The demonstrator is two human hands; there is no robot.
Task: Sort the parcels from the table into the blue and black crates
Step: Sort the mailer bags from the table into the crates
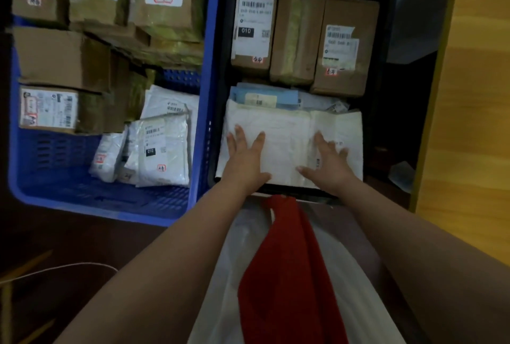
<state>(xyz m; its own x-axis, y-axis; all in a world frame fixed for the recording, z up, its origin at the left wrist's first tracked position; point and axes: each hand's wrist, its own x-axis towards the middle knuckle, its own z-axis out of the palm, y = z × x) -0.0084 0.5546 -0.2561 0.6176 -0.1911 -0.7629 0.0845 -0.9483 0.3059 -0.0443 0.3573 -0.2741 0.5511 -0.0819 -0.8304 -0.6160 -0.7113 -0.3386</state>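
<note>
The left hand (244, 156) lies flat, fingers straight and spread, pressing on the white mailer (287, 145) at the lower middle of the frame. The right hand (329, 163) does the same on that mailer's right part, palm down, gripping nothing. The mailer lies in the black crate (386, 12), at its near end, on top of other flat packets (265, 98). Above it in the frame stand 3 brown boxes (298, 40) in a row. The blue crate (201, 95) sits touching on the left, holding more boxes and white bags (162, 147).

The step looks like settling the mailer into place. To do it well, press evenly with both palms so it lies flat below the rim, then lift both hands straight up so it does not drag.
</note>
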